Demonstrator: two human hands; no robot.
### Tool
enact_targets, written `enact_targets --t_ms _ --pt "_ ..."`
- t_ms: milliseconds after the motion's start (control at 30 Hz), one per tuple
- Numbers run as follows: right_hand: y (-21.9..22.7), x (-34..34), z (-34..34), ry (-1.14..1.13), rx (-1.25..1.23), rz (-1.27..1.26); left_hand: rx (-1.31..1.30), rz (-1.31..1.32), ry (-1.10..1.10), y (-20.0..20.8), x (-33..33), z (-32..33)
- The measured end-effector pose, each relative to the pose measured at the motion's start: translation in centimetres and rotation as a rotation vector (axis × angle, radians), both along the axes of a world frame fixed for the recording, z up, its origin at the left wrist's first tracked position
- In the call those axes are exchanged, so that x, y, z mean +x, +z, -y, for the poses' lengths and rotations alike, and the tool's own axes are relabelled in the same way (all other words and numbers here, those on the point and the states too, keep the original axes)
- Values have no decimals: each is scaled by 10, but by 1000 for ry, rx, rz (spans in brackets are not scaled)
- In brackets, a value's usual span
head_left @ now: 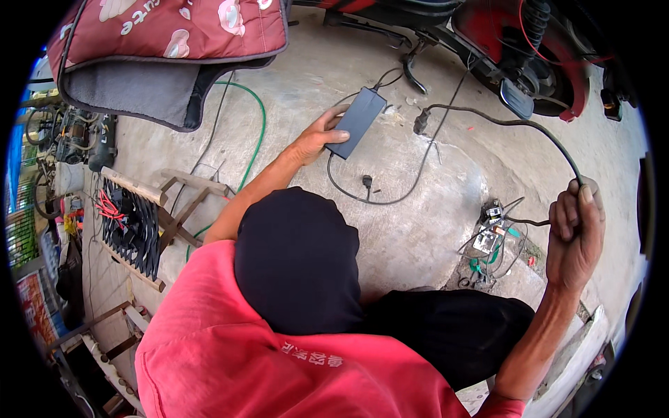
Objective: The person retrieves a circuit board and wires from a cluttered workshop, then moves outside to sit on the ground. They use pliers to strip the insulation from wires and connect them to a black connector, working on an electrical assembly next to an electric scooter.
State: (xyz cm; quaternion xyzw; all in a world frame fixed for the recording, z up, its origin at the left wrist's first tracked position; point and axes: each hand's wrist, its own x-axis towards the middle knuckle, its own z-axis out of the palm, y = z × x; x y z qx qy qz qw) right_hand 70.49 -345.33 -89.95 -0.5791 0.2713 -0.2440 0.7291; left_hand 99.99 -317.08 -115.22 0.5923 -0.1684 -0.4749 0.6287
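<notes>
My left hand point(315, 141) reaches forward and grips the near end of a flat dark grey power adapter point(358, 120), held just above the concrete floor point(418, 230). The adapter's thin black lead point(390, 200) loops on the floor and ends in a small plug point(367, 182). My right hand point(575, 233) is raised at the right and closed around a thicker black cable point(519, 124). That cable arcs up and left to a black connector point(420, 122), which hangs free close to the adapter.
A red scooter point(536, 49) stands at the top right with its kickstand point(412, 75) down. A pink padded cover point(167, 35) lies top left, with a green hose point(259, 122) beneath it. Wooden frames point(182, 202) and a black ribbed part point(132, 226) sit left. Loose wires and small electronics point(488, 240) lie right.
</notes>
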Motion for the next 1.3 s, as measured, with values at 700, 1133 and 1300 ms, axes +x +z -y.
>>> enact_targets --t_ms 700,1133,1300 --pt "-12 10 6 26 -20 -50 -386 -724 91 8 -28 -6" --pt "-7 17 -4 -38 -101 -137 354 706 -131 -9 -13 -3" --pt "0 22 -9 -35 -97 -168 527 1250 -212 -19 -25 -5"
